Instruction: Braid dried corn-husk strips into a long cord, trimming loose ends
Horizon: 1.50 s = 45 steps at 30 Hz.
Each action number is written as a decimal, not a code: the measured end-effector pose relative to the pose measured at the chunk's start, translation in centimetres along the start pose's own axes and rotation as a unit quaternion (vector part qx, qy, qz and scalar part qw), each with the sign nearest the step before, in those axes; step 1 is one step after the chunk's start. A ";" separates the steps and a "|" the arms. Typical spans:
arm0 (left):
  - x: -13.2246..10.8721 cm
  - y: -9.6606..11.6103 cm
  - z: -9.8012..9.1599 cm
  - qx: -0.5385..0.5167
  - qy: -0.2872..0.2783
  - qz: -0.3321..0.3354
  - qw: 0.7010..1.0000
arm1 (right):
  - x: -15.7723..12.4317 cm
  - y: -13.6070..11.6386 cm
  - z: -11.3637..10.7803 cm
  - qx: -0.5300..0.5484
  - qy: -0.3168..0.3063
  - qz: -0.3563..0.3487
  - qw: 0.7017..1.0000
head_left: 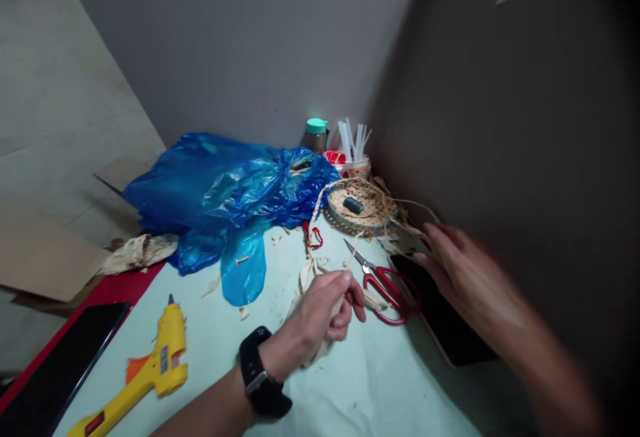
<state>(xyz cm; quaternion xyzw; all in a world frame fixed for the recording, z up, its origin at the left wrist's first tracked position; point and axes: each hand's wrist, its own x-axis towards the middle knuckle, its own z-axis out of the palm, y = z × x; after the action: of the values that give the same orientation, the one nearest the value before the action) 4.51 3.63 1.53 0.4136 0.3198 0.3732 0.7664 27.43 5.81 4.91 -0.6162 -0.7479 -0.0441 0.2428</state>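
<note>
My left hand [320, 314], with a black watch on its wrist, is closed around pale flat fibre strands [306, 278] above the table. From it a thin braided cord [315, 214] runs up and loops over a round woven basket [367, 214]. My right hand [457, 270] is raised at the right, slightly blurred, its fingers pinched on a pale fibre strand [413, 229] that stretches back toward the basket. A dark thread spool [353, 205] lies in the basket. Between my hands, red-handled scissors [385, 287] rest with blades slightly apart.
A yellow glue gun [167, 357] lies at the left, near a dark tablet-like slab [65, 364]. A blue plastic bag [215, 184] fills the back left. Behind stand a bottle [316, 134] and a cup of glue sticks [357, 167]. A black phone-like slab [450, 324] lies under my right arm.
</note>
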 end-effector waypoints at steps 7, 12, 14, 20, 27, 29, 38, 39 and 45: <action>-0.5 0.2 1.2 0.238 -0.007 -0.023 0.971 | -1.4 -7.8 1.9 0.411 -0.177 0.021 0.894; -0.6 4.8 -1.9 0.481 0.167 0.097 0.855 | 1.2 -7.2 2.7 0.580 -0.153 0.114 0.792; -0.2 5.7 -3.5 0.570 0.236 0.092 0.782 | 2.4 -7.0 2.9 0.580 -0.188 0.119 0.784; 1.7 3.6 -6.1 0.651 0.211 0.023 0.728 | 3.5 -8.4 5.5 0.576 -0.268 0.106 0.765; 2.3 2.7 -6.3 0.610 0.209 0.042 0.763 | 2.7 -7.7 7.3 0.573 -0.286 0.107 0.760; 2.3 2.8 -6.2 0.588 0.214 0.035 0.779 | 2.6 -7.4 7.3 0.555 -0.277 0.105 0.777; 2.1 3.2 -5.1 0.332 0.201 -0.040 0.921 | 2.7 -7.2 7.4 0.496 -0.240 0.081 0.831; 2.1 3.1 -5.2 0.291 0.197 -0.054 0.935 | 2.7 -7.2 7.3 0.487 -0.235 0.078 0.838; 2.2 2.4 -5.9 0.200 0.209 -0.092 0.953 | 2.9 -6.8 7.7 0.437 -0.225 0.066 0.869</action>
<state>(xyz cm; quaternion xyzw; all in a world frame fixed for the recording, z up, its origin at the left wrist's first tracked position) 0.21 8.69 0.59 0.4399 0.5774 0.3077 0.6152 18.27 9.65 0.92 -0.4883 -0.6828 0.4428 0.3151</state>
